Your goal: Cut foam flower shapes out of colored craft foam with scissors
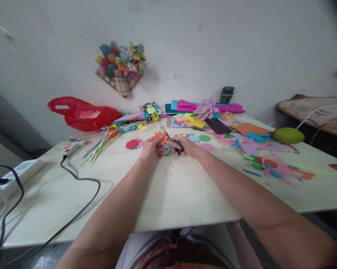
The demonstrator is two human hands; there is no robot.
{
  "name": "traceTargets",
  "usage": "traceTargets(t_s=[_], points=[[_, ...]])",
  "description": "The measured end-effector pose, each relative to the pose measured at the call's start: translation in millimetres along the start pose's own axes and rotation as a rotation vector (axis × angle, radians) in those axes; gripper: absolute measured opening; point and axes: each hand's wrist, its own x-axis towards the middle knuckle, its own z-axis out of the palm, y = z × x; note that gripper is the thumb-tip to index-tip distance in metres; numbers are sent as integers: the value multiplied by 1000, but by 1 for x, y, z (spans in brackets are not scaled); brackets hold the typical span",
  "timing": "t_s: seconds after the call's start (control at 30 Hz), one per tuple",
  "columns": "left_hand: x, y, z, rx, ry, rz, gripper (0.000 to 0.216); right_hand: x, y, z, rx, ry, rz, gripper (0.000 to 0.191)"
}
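Observation:
Between the thumb and fingers of my left hand (pixel 150 148) is an orange paper flower (pixel 161 138) with a scalloped edge. My right hand (pixel 186 147) grips black-handled scissors (pixel 179 147), whose blades point up and left beside the flower's right edge. Whether the blades touch the paper is hard to tell. Beneath my hands lie more cut paper pieces, partly hidden. Left of my left hand rests a red scalloped paper flower (pixel 131 144) with pink ones by it. A green paper circle (pixel 204 138) and a pink one (pixel 208 147) lie beyond my right hand.
A glue gun (pixel 73 148) with a black cord lies at the left near a white power strip (pixel 17 175). Behind are a red plastic bag (pixel 84 114) and a phone (pixel 218 126). Paper scraps (pixel 277 166) and a green mango-like fruit (pixel 288 135) are at the right.

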Motion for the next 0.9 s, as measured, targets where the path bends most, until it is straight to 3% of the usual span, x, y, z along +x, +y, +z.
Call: traceTargets(t_s=[0.9], points=[[2, -5, 0, -12, -10, 18, 12, -3, -5, 4, 41, 6, 19, 34]])
